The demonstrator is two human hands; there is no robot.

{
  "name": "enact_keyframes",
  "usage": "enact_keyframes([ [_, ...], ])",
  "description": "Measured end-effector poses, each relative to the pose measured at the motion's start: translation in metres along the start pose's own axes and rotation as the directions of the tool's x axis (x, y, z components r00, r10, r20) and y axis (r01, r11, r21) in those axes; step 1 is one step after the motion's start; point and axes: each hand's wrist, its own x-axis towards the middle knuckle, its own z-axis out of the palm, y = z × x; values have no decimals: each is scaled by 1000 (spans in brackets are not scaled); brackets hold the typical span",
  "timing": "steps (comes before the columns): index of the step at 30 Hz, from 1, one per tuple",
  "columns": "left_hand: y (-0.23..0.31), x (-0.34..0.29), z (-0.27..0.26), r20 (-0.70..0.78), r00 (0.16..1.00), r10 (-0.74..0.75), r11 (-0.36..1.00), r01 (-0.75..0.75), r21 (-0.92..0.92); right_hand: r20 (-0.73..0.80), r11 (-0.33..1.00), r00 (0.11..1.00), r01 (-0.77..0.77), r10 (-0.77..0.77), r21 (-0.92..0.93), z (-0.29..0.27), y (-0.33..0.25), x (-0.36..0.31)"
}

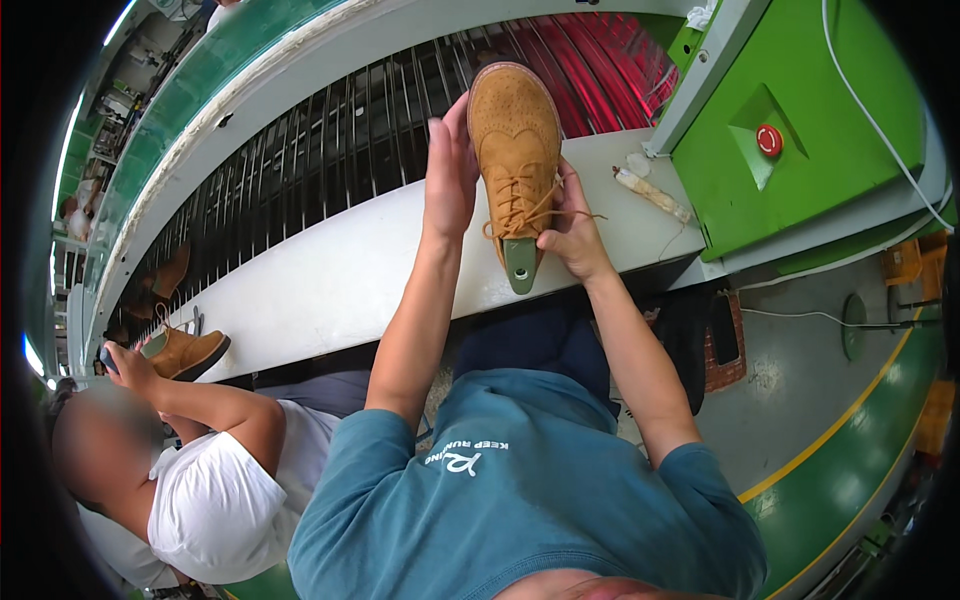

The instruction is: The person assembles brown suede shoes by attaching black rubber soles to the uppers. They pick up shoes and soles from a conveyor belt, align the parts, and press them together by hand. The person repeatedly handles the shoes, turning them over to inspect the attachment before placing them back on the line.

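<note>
A tan suede lace-up brogue (514,125) is held up over the white ledge, toe pointing away from me, its laces loosely tied. The green shoe last (520,262) inside it sticks out at the heel end, with a hole in it. My right hand (575,228) grips the shoe's right side near the heel, thumb by the last and fingers against the upper. Along the left side of the toe lies my left hand (453,180), its thumb stretched up and its fingertips partly hidden behind the shoe.
Beyond the white ledge (330,270) runs a roller conveyor (360,135), lit red at right. A yellowed stick-like object (650,192) lies on the ledge near a green machine panel (790,120) with a red button (769,140). At left, a co-worker (215,480) handles another tan shoe (185,350).
</note>
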Motion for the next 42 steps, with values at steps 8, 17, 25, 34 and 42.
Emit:
enact_keyframes([
  [8, -32, -133, 8, 111, 986, 121, 890, -158, 428, 15, 998, 1000, -24, 24, 54, 1, 7, -3],
  [17, -19, -146, -9, -189, 931, 313, 853, -188, 486, 228, 915, 971, 157, -74, -371, 42, -30, 1],
  [25, 173, 6, -91, -281, 445, 850, 483, -448, 752, 46, 799, 999, 45, -21, -600, 18, 9, 6],
  [34, 426, 201, -306, -47, 676, 735, 149, -94, 984, 73, 678, 997, 67, -19, -732, 27, 13, 2],
  [42, 365, 226, -446, -336, 733, 592, -235, 556, 797, 111, 577, 992, 127, -63, -807, 29, 8, 4],
])
